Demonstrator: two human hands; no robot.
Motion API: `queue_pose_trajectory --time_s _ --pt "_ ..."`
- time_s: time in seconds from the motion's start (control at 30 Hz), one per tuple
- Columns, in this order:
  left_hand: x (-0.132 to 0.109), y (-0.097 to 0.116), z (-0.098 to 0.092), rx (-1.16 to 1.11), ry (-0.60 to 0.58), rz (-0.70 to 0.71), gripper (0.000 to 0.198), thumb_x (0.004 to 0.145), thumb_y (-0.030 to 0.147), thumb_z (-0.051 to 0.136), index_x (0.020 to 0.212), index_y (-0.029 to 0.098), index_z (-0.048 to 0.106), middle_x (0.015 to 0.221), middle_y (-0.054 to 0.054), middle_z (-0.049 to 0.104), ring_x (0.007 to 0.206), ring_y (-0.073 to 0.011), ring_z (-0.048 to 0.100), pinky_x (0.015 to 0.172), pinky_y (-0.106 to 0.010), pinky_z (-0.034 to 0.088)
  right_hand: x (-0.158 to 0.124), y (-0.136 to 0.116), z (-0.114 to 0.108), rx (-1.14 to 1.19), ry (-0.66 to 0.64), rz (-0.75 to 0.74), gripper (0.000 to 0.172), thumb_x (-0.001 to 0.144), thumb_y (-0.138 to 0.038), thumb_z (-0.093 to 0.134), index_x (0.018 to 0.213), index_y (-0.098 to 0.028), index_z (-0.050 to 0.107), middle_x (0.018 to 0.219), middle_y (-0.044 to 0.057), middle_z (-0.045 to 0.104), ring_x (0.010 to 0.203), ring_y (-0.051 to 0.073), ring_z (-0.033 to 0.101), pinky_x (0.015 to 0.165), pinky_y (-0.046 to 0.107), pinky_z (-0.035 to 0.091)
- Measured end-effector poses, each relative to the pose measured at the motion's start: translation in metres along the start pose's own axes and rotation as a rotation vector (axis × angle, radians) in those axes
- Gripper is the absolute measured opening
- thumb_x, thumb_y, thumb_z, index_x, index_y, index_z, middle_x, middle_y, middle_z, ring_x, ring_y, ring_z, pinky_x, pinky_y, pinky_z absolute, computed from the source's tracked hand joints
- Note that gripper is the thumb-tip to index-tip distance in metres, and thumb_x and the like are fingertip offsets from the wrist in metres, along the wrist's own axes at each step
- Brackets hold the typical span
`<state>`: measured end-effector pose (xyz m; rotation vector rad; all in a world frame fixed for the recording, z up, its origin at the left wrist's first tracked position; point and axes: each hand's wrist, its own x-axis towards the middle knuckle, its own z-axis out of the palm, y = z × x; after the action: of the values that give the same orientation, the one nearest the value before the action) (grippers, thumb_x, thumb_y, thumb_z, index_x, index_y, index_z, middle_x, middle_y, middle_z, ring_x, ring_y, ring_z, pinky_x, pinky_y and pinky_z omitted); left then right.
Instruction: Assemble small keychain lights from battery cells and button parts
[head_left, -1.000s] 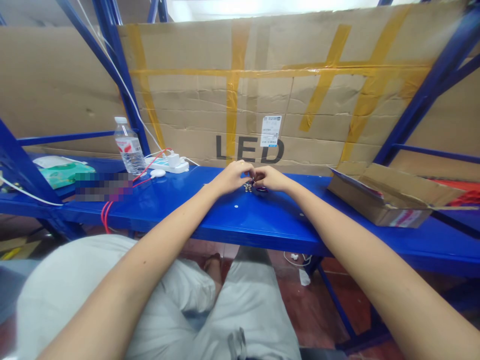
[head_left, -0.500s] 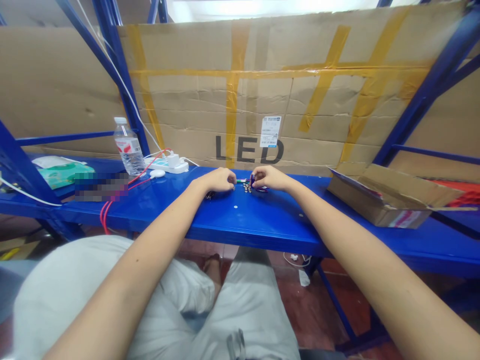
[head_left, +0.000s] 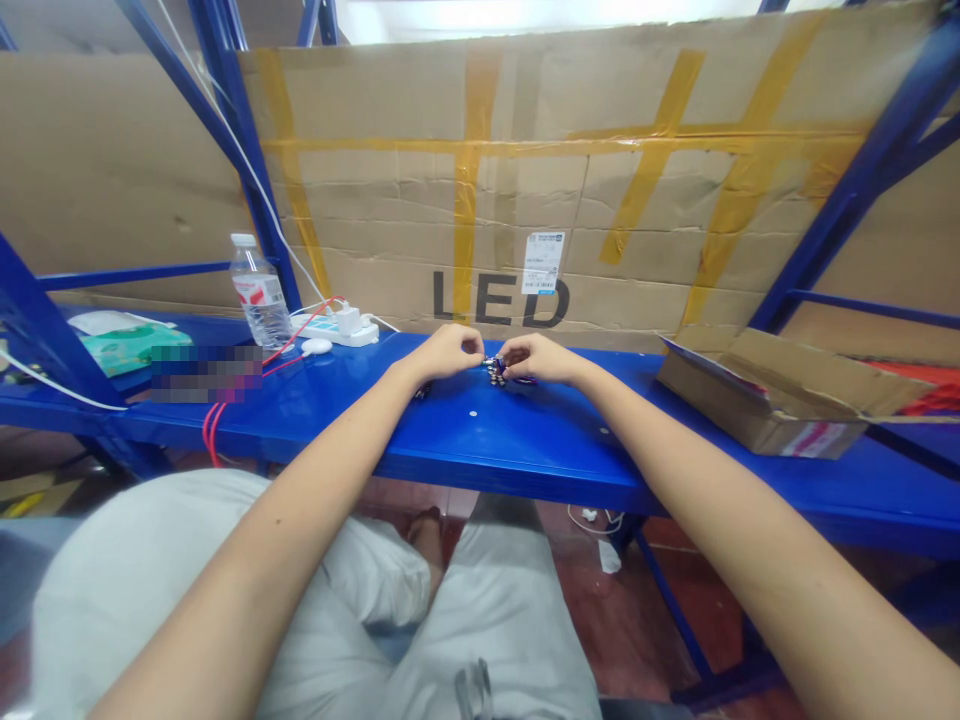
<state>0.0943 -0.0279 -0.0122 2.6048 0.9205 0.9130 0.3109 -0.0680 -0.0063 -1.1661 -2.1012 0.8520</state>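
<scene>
My left hand is over the blue shelf top, its thumb and fingers pinched at a small shiny piece too tiny to name. Facing it, my right hand is closed too, its fingertips at something small with a dark purple tint. Between the hands, a cluster of little shiny metal pieces lies against the right fingertips. Thin purple loops show under the right hand. More small dark pieces lie beside my left wrist, partly hidden by it.
A water bottle stands at the left beside a white power strip with red cables. An open cardboard box sits at the right. A large cardboard sheet marked LED closes off the back.
My left hand has moved slightly right and up, closer to my right hand. The slim green and silver piece seen between them is now mostly covered. My right hand has barely moved.
</scene>
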Motion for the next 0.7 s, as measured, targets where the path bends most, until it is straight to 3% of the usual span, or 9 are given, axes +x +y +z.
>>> queue_pose_trajectory --time_s 0.13,0.27,0.53,0.7 --pt "0.0026 0.0091 0.0035 -0.103 0.120 0.050 0.012 0.077 0.022 0.061 0.081 0.015 0.069 0.081 -0.003 0.072 0.075 -0.0138 0.063 0.073 -0.026 0.049 -0.0003 -0.0017 0.0010 -0.029 0.025 -0.014 0.020 0.063 -0.016 0.071 0.082 -0.016 0.069 0.073 0.001 0.072 0.072 0.016 0.064 0.071 0.028 0.051" --pt "0.0024 0.0096 0.0061 -0.071 0.083 0.105 0.012 0.078 0.019 0.060 0.085 0.015 0.069 0.082 -0.003 0.072 0.076 -0.0137 0.064 0.072 -0.025 0.048 0.0002 -0.0010 0.0024 -0.040 0.032 -0.031 0.017 0.064 -0.014 0.069 0.081 -0.016 0.069 0.073 0.001 0.072 0.070 0.015 0.064 0.070 0.027 0.051" --pt "0.0065 0.0071 0.0059 0.309 0.024 0.278 0.010 0.082 0.014 0.056 0.081 0.016 0.066 0.078 -0.004 0.066 0.074 -0.0159 0.058 0.070 -0.027 0.042 0.0028 0.0019 0.0046 -0.067 0.042 -0.034 0.019 0.067 -0.011 0.068 0.086 -0.016 0.070 0.074 0.001 0.073 0.071 0.016 0.066 0.072 0.028 0.053" --pt "0.0078 0.0081 0.0079 0.385 -0.010 0.311 0.012 0.085 0.012 0.055 0.081 0.017 0.066 0.079 -0.007 0.064 0.078 -0.0191 0.057 0.073 -0.029 0.042 0.0033 0.0031 0.0064 -0.054 0.043 -0.034 0.016 0.067 -0.013 0.069 0.082 -0.016 0.070 0.072 0.002 0.073 0.070 0.016 0.066 0.072 0.028 0.052"
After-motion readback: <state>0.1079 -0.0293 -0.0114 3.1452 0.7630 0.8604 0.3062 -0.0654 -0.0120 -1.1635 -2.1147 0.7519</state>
